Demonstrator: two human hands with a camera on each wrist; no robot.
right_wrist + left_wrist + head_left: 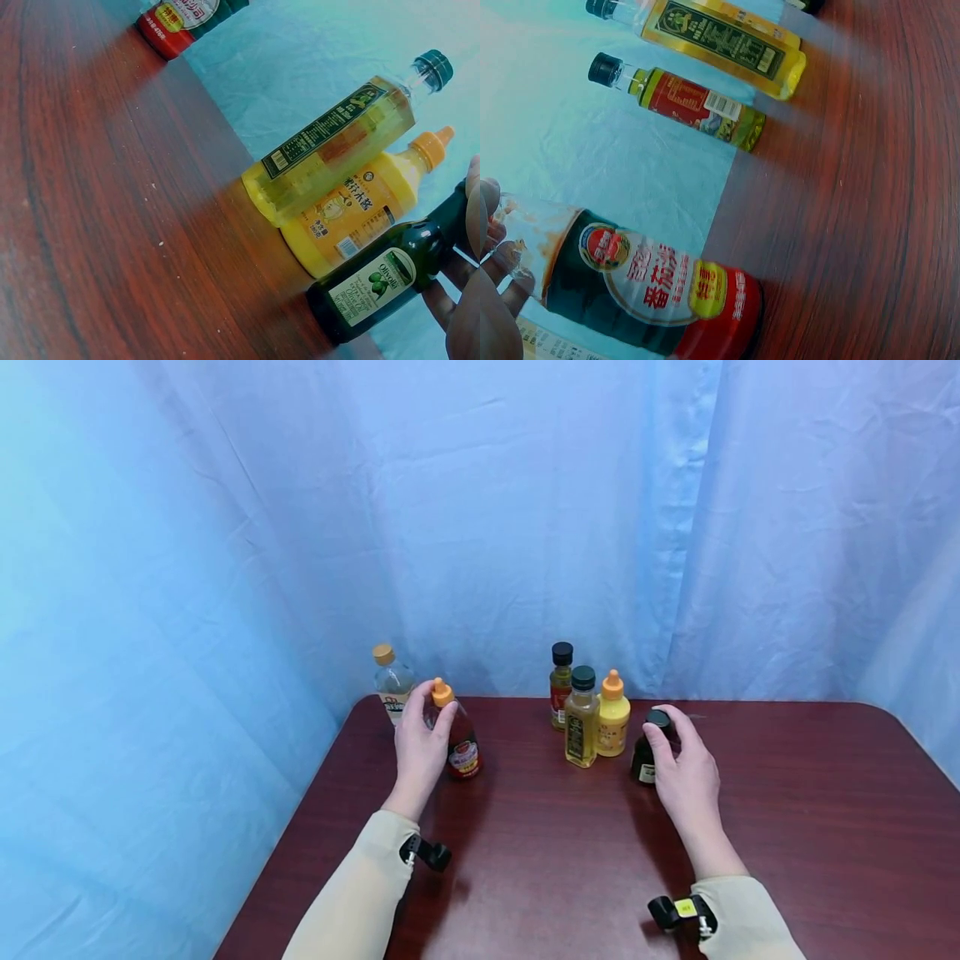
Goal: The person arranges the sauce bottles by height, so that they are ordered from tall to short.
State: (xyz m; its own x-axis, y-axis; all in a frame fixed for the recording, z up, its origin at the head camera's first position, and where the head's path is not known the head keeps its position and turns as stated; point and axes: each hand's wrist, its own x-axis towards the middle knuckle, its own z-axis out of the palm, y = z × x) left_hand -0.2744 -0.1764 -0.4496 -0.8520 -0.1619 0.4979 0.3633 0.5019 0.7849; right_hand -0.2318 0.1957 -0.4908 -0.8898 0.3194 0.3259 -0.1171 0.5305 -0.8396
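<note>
My left hand (420,747) grips a ketchup squeeze bottle (464,755) near its neck, just below the orange tip. In the left wrist view that bottle's red and white label (656,281) faces the camera, and its base looks to be on the table. On the right, my right hand (686,772) holds a small dark olive oil bottle (643,762) by its black cap and neck, thumb on the near side. Its pale label (375,283) shows in the right wrist view. Both bottles stand nearly upright. The left fingers are partly hidden behind the ketchup bottle's neck.
Between the hands stand a green-capped oil bottle (581,727), a yellow mustard squeeze bottle (614,727) and a red-labelled oil bottle (560,693). Behind my left hand is a clear bottle (392,681) with a tan cap. Pale blue curtains (525,527) hang behind the dark wooden table (540,868).
</note>
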